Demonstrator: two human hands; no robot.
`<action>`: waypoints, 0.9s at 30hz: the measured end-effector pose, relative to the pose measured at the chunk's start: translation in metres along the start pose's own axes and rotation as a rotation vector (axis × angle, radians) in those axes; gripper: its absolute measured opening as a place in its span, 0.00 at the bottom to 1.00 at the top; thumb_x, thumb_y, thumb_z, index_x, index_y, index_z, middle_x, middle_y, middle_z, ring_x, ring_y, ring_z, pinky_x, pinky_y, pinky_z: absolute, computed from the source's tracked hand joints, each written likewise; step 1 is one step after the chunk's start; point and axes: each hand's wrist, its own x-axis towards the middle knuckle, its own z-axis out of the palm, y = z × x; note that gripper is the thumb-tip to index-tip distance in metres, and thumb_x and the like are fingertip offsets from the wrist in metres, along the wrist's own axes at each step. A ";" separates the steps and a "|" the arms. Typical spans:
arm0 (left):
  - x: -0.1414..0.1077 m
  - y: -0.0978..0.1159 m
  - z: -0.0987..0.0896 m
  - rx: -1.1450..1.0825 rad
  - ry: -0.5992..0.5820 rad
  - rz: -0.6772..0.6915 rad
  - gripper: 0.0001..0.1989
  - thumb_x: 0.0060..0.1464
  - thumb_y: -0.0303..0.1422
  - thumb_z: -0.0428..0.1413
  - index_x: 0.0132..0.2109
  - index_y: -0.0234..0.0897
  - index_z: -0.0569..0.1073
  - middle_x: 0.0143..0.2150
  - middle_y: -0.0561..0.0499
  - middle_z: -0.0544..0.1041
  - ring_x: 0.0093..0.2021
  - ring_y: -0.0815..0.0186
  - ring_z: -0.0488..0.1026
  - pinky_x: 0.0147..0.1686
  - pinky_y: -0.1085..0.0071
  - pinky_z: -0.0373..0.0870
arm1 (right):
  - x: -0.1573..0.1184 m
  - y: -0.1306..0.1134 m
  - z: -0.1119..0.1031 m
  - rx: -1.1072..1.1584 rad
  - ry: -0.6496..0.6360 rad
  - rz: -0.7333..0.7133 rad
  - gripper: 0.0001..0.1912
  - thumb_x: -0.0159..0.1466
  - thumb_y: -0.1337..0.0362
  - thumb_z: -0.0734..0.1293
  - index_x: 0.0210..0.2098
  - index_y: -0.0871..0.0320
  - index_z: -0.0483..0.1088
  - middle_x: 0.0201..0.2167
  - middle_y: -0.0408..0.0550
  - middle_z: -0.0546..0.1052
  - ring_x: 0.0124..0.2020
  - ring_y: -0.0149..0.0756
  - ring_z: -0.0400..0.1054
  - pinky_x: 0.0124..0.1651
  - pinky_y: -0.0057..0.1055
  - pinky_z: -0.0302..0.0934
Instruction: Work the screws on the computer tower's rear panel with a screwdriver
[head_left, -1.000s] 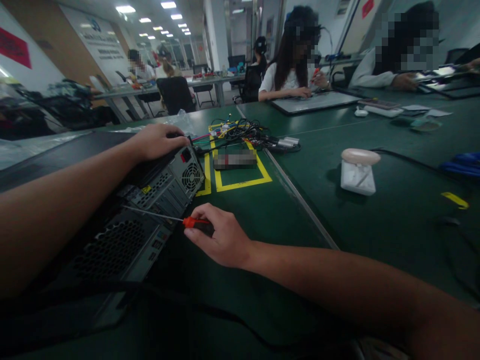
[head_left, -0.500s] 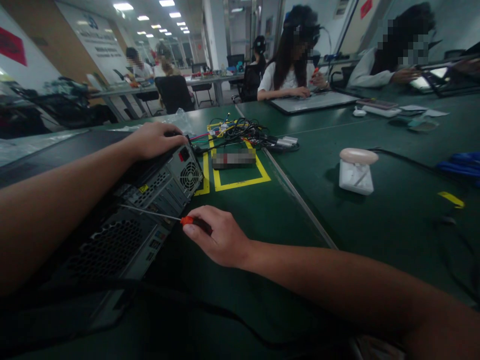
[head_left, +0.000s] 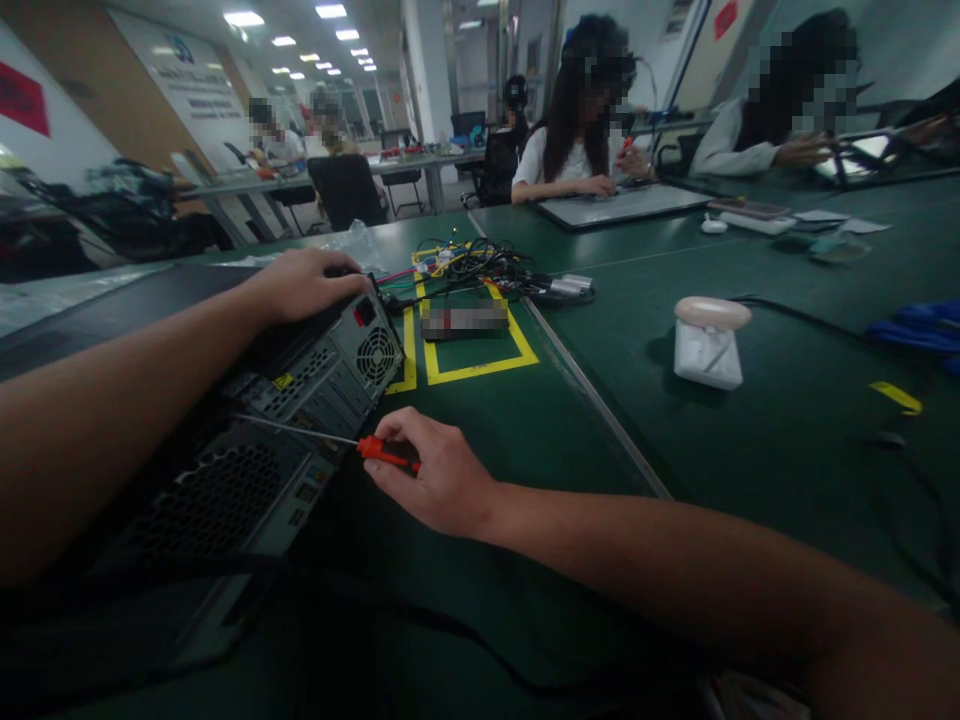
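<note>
A dark computer case (head_left: 341, 350) lies at the left with its metal rear panel facing me; a fan grille, slots, ports and a honeycomb vent show on it. My left hand (head_left: 304, 283) is laid over the top rear edge, gripping the case, thumb along the near edge and some fingertips out of sight. In my right hand (head_left: 442, 470) is a screwdriver (head_left: 371, 449) with a red and black handle, held between thumb and fingers. Its long thin shaft points left across the rear panel. Whether the tip touches a screw I cannot tell.
Behind the case lie tangled cables (head_left: 487, 262) and a blurred-out bar-shaped item (head_left: 465, 320) inside yellow tape (head_left: 480, 372). A white earbud case (head_left: 709, 350) stands right. Blue material (head_left: 919, 335) lies at the far right. Across the table, a person (head_left: 574, 150) works at a flat panel (head_left: 630, 207).
The screwdriver handle has turned in my right fingers, showing more red. My right hand's fingers have shifted slightly. My left hand and the computer case hold their place; the view has moved a little.
</note>
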 end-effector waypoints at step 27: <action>-0.003 0.002 -0.002 -0.021 -0.024 0.002 0.37 0.67 0.53 0.48 0.64 0.27 0.80 0.64 0.34 0.81 0.62 0.44 0.76 0.66 0.53 0.67 | -0.001 0.001 -0.001 -0.031 0.035 -0.074 0.15 0.77 0.50 0.66 0.48 0.56 0.74 0.43 0.49 0.80 0.43 0.38 0.75 0.49 0.36 0.69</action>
